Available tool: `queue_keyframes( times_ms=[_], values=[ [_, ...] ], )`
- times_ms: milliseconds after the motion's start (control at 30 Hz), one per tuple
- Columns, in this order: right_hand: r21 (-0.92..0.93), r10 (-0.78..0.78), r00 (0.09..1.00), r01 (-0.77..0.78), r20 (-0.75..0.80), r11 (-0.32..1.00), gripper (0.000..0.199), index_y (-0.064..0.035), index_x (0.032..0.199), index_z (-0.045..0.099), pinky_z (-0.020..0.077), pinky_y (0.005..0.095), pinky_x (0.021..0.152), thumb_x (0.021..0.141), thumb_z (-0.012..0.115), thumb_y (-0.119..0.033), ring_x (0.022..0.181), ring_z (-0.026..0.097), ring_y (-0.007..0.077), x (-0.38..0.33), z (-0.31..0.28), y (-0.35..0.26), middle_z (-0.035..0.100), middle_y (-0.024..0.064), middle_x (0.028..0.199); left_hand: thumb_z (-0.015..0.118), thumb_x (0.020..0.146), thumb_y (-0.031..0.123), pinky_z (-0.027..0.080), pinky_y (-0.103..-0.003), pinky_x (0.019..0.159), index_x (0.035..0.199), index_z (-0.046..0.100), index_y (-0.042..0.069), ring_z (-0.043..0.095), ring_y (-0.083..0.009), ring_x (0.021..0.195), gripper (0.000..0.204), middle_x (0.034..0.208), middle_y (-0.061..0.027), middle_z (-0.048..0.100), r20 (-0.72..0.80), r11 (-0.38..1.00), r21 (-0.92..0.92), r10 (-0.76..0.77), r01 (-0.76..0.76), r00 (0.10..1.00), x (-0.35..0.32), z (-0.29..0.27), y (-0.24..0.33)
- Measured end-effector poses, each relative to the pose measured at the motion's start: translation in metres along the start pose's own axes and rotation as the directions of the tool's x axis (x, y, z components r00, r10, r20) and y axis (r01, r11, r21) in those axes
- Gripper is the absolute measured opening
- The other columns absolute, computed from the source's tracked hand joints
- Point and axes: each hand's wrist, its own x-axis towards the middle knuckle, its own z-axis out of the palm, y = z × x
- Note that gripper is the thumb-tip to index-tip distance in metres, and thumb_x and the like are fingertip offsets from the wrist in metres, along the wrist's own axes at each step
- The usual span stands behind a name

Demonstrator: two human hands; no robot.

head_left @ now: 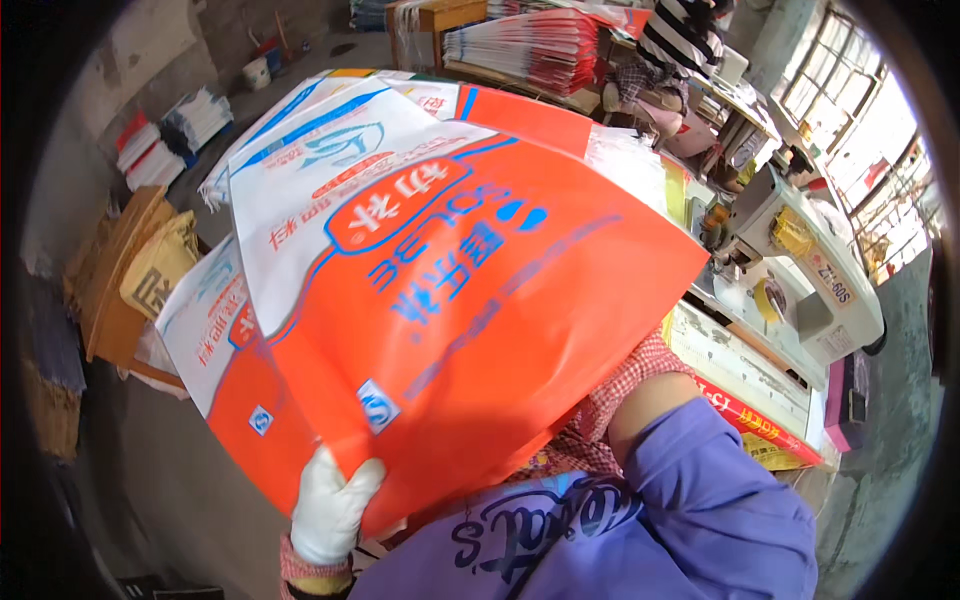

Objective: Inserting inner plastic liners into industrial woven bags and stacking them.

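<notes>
A large white and orange-red woven sack [560,290] with blue print spreads flat across the middle of the view, tilted up in front of me. My left hand [328,508], in a white glove, pinches its near left edge between thumb and fingers. The right forearm [655,405], in a purple sleeve with a red-checked cuff, reaches under the sack's right side; the sack hides my right hand and its fingers. Beneath the held sack, another sack of the same pattern [225,365] shows at the left. More white sacks lie behind them at the top.
An industrial sewing machine [825,275] stands at the right on its table, beside barred windows. Stacks of folded sacks [525,50] lie at the back, and smaller stacks [150,150] sit at the far left. A wooden box [115,280] stands left. A person in stripes [680,35] sits behind.
</notes>
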Motion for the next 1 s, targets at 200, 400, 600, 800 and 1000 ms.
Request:
queue_keyframes(
  times_ms=[200, 400, 600, 800, 1000],
  values=[
    [0.554, -0.032, 0.981, 0.136, -0.193, 0.821, 0.035, -0.0089, 0.107, 0.06, 0.0414, 0.0377, 0.089, 0.076, 0.063, -0.024, 0.101, 0.056, 0.0193, -0.07, 0.023, 0.043, 0.061, 0.0039, 0.107, 0.048, 0.082, -0.001, 0.047, -0.029, 0.077, 0.115, 0.046, -0.002, 0.057, -0.0146, 0.088, 0.032, 0.105, -0.0088, 0.057, -0.267, 0.902, -0.429, -0.077, -0.047, 0.961, -0.024, -0.011, 0.0],
    [-0.083, -0.655, 0.552, 0.794, 0.516, 0.603, 0.033, 0.001, 0.106, 0.057, 0.0516, 0.034, 0.071, 0.084, 0.055, -0.023, 0.08, 0.062, 0.0338, -0.084, -0.068, -0.049, 0.062, 0.0202, 0.092, 0.045, 0.084, 0.005, 0.043, -0.031, 0.085, 0.118, 0.043, -0.004, 0.054, -0.0175, 0.099, 0.035, 0.112, -0.0115, 0.054, -0.155, 0.966, -0.259, -0.043, 0.001, 0.987, -0.007, -0.017, 0.007],
    [-0.399, -0.286, 0.737, 0.023, -0.613, 0.917, 0.034, -0.01, 0.114, 0.057, 0.0458, 0.0242, 0.076, 0.081, 0.061, -0.019, 0.086, 0.059, 0.0153, -0.061, -0.115, 0.009, 0.062, 0.0134, 0.1, 0.046, 0.083, -0.002, 0.043, -0.028, 0.084, 0.117, 0.043, -0.003, 0.053, -0.0127, 0.095, 0.034, 0.11, -0.0082, 0.054, -0.12, 0.958, -0.287, -0.03, -0.006, 0.992, 0.0, -0.001, 0.027],
    [-0.491, 0.133, 0.925, -0.306, -0.355, 0.816, 0.035, -0.0308, 0.116, 0.056, 0.0493, 0.0374, 0.059, 0.083, 0.052, -0.04, 0.069, 0.063, 0.0307, -0.044, -0.07, 0.075, 0.063, 0.0168, 0.078, 0.048, 0.084, 0.002, 0.042, -0.028, 0.084, 0.116, 0.046, -0.003, 0.052, -0.0122, 0.094, 0.032, 0.106, -0.0055, 0.056, -0.146, 0.982, -0.189, -0.003, -0.025, 0.989, -0.004, 0.002, 0.034],
    [-0.368, -0.259, 0.896, 0.118, -0.361, 0.922, 0.043, -0.0168, 0.121, 0.052, 0.0483, 0.0374, 0.074, 0.078, 0.054, -0.021, 0.088, 0.06, 0.0313, 0.004, -0.021, 0.141, 0.062, 0.0169, 0.097, 0.056, 0.083, 0.014, 0.044, -0.026, 0.07, 0.103, 0.051, -0.004, 0.051, -0.0075, 0.08, 0.027, 0.091, -0.0043, 0.059, -0.131, 0.995, 0.074, 0.075, -0.066, 0.988, 0.013, -0.03, 0.042]
  ],
)
